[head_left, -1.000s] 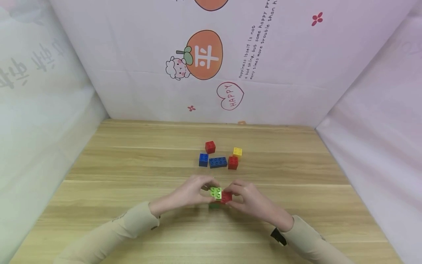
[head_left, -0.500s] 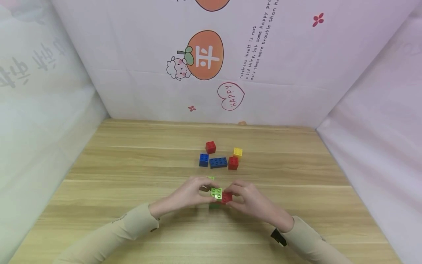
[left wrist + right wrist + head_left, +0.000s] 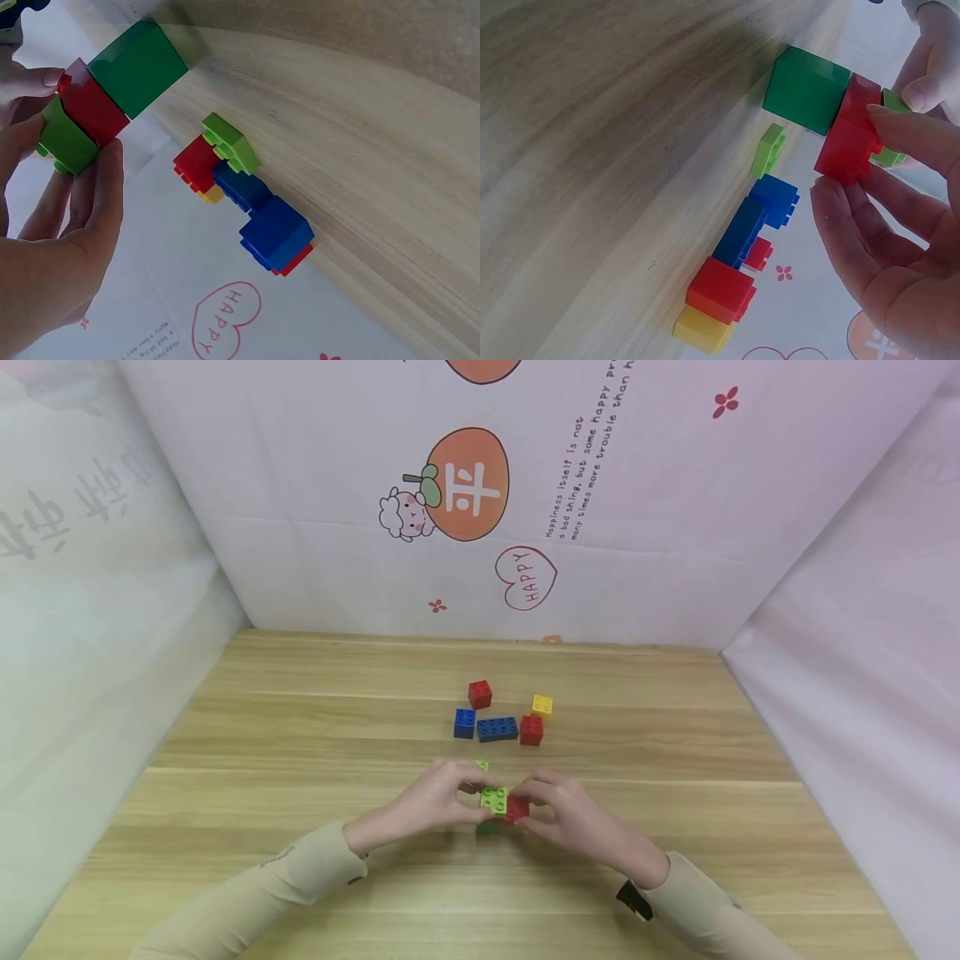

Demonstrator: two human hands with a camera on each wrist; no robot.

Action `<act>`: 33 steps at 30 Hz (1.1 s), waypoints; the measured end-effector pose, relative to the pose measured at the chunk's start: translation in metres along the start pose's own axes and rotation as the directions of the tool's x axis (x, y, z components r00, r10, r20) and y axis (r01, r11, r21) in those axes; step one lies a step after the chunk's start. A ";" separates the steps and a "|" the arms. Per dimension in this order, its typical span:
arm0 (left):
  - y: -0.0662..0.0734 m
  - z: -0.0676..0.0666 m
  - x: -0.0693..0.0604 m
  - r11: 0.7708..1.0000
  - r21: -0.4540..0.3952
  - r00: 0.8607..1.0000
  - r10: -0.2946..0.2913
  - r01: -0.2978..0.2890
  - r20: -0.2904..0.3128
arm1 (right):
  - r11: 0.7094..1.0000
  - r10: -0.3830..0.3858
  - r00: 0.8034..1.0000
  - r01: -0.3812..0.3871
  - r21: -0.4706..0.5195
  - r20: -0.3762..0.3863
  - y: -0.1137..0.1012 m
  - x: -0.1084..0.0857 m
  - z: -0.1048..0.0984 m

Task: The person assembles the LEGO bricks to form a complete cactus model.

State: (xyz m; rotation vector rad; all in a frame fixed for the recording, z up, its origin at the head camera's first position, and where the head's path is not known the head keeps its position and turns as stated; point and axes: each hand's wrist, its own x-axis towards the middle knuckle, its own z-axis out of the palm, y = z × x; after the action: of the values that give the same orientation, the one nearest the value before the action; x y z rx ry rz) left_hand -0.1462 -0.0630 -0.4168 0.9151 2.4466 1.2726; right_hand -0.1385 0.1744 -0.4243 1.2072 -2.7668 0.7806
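Note:
In the head view a small stack stands between the hands, near the table's middle. At its bottom is a dark green block point(image 3: 139, 67), mostly covered in the head view. A red brick point(image 3: 845, 150) sits on it and overhangs to the right. On top, at the left end of the red brick, is a light green brick point(image 3: 493, 800). My left hand point(image 3: 435, 795) pinches this light green brick between thumb and fingers. The overhanging end of the red brick is pinched by my right hand point(image 3: 572, 814). Just beyond the left fingers lies another light green brick point(image 3: 768, 151).
Farther back lie a blue brick point(image 3: 464, 723), a long dark blue brick point(image 3: 497, 729), two red bricks, one at the back point(image 3: 480, 694) and one to the right point(image 3: 532, 730), and a yellow brick point(image 3: 542, 704). White printed cloth point(image 3: 337, 568) surrounds the wooden table point(image 3: 300, 727).
My left hand has shifted very slightly, and the loose light green brick now shows beyond its fingers. Both hands keep their grip on the stack; the other bricks have stayed put.

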 end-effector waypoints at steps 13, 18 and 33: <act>-0.004 0.001 -0.002 0.998 -0.062 1.000 -0.020 0.019 -0.008 | 1.000 0.012 1.000 -0.012 0.013 -0.005 -0.001 0.000 0.000; -0.006 0.001 -0.002 0.997 -0.073 0.999 -0.040 0.040 -0.009 | 0.999 0.030 1.000 -0.030 0.024 0.008 -0.001 0.000 -0.001; -0.009 0.004 -0.004 0.997 -0.058 0.998 -0.054 0.053 -0.020 | 1.000 0.015 1.000 -0.015 0.027 0.006 -0.001 0.000 -0.002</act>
State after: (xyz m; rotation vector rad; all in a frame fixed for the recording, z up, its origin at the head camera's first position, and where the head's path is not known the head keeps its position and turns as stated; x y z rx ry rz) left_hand -0.1454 -0.0667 -0.4265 0.8199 2.4206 1.3333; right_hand -0.1385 0.1747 -0.4220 1.1963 -2.7817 0.8195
